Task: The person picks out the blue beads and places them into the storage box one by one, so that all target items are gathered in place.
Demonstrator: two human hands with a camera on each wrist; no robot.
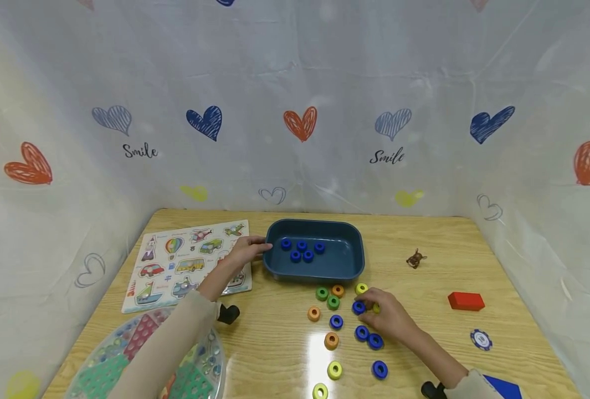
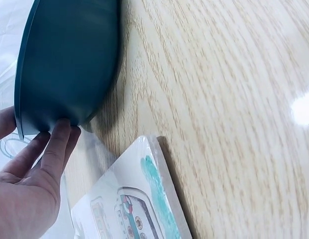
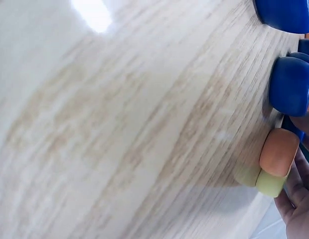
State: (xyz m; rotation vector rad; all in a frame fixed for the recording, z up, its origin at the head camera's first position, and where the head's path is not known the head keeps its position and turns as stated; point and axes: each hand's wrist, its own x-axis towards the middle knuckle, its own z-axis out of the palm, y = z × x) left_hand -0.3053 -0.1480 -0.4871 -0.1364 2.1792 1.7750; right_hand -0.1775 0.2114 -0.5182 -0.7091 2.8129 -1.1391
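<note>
My left hand (image 1: 249, 249) grips the left end of a dark teal tray (image 1: 314, 272), thumb over the rim and fingers against the outer wall. Several small blue rings (image 1: 302, 246) lie inside it. In front of the tray, my right hand (image 1: 386, 315) pinches a blue ring (image 1: 358, 307) between thumb and fingers. Partly covered by that hand is a yellow ring (image 1: 376, 307). An orange ring (image 3: 279, 152) sits close by its fingers in the right wrist view. Other blue rings (image 1: 362, 333), green rings (image 1: 333, 302), orange rings (image 1: 331, 340) and yellow rings (image 1: 334, 370) are scattered around.
Left of the tray lies a picture puzzle board (image 1: 185, 263), with a round clear container (image 1: 219, 354) of colored pieces in front. On the right are a small brown animal figure (image 1: 415, 258), a red block (image 1: 466, 301), a poker chip (image 1: 481, 339) and a blue object (image 1: 505, 388).
</note>
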